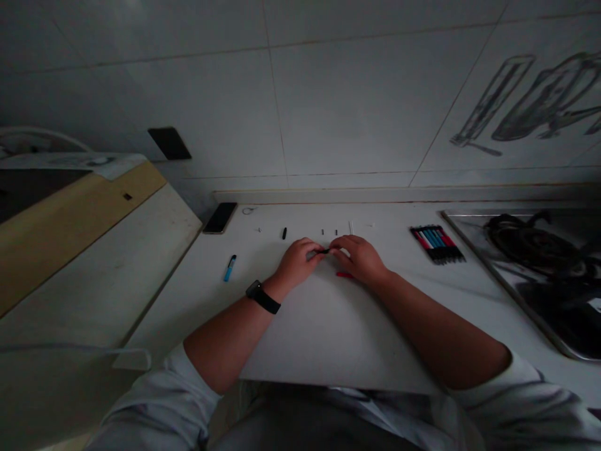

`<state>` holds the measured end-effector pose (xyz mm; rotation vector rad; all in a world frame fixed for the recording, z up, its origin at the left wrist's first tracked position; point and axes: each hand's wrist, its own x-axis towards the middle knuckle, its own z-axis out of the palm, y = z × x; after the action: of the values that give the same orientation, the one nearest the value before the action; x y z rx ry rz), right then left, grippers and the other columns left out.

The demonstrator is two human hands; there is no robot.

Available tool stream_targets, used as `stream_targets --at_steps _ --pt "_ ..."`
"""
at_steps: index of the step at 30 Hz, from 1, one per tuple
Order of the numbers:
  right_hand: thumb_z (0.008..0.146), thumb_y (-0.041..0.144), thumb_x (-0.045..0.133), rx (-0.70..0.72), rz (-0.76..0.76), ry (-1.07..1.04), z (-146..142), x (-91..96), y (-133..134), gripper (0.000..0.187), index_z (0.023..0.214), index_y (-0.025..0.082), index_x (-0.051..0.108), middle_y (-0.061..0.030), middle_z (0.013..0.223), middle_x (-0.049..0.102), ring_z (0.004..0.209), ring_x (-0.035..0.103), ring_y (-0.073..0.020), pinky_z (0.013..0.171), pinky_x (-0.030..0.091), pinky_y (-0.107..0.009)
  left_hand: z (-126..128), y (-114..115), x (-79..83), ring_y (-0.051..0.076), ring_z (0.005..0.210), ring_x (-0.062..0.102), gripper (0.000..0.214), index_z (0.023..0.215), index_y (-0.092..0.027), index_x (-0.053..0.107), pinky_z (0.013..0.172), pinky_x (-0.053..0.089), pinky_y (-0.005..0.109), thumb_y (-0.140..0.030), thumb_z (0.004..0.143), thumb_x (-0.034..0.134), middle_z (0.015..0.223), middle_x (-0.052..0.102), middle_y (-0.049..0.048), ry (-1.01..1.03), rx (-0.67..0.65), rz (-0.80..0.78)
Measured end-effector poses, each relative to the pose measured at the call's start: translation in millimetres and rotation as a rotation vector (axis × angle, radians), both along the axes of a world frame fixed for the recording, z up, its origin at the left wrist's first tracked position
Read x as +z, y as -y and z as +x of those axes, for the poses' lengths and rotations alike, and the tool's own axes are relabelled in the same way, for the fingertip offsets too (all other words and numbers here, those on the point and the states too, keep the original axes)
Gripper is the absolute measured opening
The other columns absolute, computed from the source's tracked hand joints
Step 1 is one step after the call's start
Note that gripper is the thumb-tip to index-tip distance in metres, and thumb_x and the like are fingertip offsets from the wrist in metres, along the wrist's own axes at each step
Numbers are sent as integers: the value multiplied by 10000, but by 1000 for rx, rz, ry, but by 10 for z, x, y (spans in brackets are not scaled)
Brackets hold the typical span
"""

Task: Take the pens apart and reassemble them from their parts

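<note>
My left hand [297, 262], with a black watch [263, 297] on its wrist, pinches one end of a small, thin black piece [322, 252]. At its other end, the fingertips of my right hand [360, 257] are closed on it. The piece is too small and dark to name. Just under my right hand lies a red tube [345, 275], partly hidden by it. Beyond my hands are a black cap-like piece [284, 233], two tiny dark bits [322, 232] and a thin white stick [351, 227]. To the left rests a short blue and black pen part [230, 268].
At the right stand a stove [554, 263] and, before it, a row of several pens [436, 244]. A phone [220, 218] and a ring [248, 211] lie at the back left of the white counter [338, 344]. A large white appliance-like box [103, 282] borders the left side.
</note>
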<state>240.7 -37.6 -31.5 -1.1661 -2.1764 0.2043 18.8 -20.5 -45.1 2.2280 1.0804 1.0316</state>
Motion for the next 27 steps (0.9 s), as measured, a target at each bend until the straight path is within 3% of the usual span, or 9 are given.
stream_targets --at_steps 4,9,11,14,18,22,27 --pt "1037 317 489 -192 53 8 142 0 -197 308 1159 204 748 -136 1120 748 1041 666 -300 961 497 -451 0 -20 -46 211 957 679 113 1014 -207 752 907 535 376 -192 935 674 1003 734 61 43 59 -47" --pt "981 179 515 -265 -15 202 220 -188 -441 395 1310 254 721 -137 1335 693 1220 603 -347 1076 425 -564 12 -33 -87 196 941 680 119 1024 -201 733 913 535 367 -184 937 654 1009 733 54 84 87 -73" --pt "964 129 516 -262 -25 244 205 -251 -460 416 1286 285 729 -114 1351 694 1271 576 -356 1133 340 -641 17 -33 -94 194 938 681 108 1015 -198 731 915 535 365 -191 935 658 1005 733 55 92 86 -73" --pt "950 100 540 -236 -12 294 177 -236 -418 360 1131 301 777 -83 1206 757 1223 601 -337 1183 197 -699 19 -29 -93 192 937 684 100 1010 -193 731 910 536 360 -205 935 666 998 733 56 93 90 -73" --pt "964 187 591 -195 13 417 115 -77 -303 210 947 268 784 -62 1006 768 1098 629 -292 1208 157 -638 17 -17 -66 186 945 688 105 1018 -193 731 908 540 348 -205 934 670 1010 737 52 83 95 -87" --pt "986 245 579 -193 -21 530 35 17 -218 184 960 238 761 -71 1002 742 1069 622 -272 1197 189 -565 19 -2 -38 184 948 691 107 1019 -190 732 917 545 344 -200 932 671 1008 741 48 68 101 -103" --pt "1007 227 514 -178 -61 319 37 -32 -210 215 1019 195 726 -111 1045 731 1004 638 -250 1032 399 -416 16 7 -39 182 932 691 101 1011 -185 734 906 551 339 -190 926 680 992 738 46 78 77 -87"
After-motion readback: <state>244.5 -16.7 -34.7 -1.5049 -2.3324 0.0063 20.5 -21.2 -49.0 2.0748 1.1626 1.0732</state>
